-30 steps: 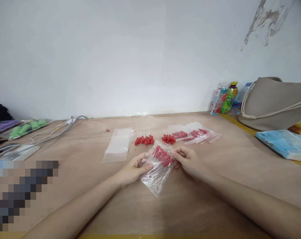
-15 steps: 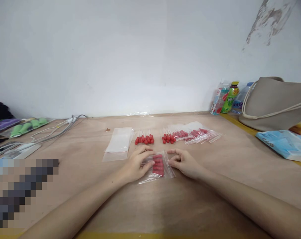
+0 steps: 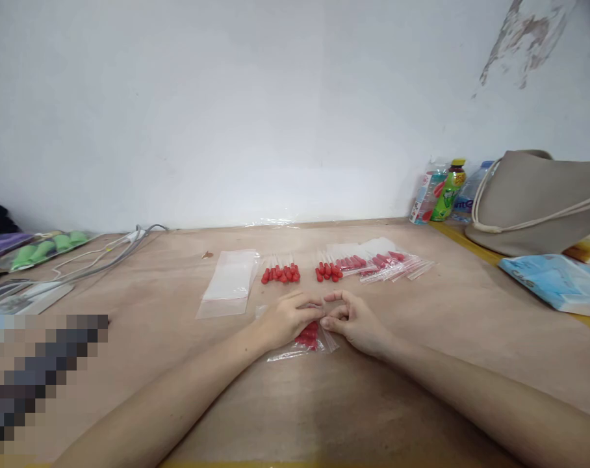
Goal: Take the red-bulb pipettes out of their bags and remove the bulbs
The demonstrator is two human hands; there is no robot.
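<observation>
On the table in front of me lies a clear zip bag with several red pieces inside. My left hand rests over the bag, its thumb and fingers closed at the right-hand edge and hiding much of the contents. At that same edge, my right hand pinches with bent fingers, its thumb close to the left fingertips. Just beyond the hands are two loose groups of red-ended pieces with thin clear stems, a left group and a right group.
Flat empty bags lie stacked on the left. Filled bags overlap at the back right. Bottles, a grey bag and a blue packet stand or lie right. Cables and green items in plastic are left.
My left hand has slid right across the bag to its right edge, covering more of the red pieces. The fingers of both hands have come together there.
</observation>
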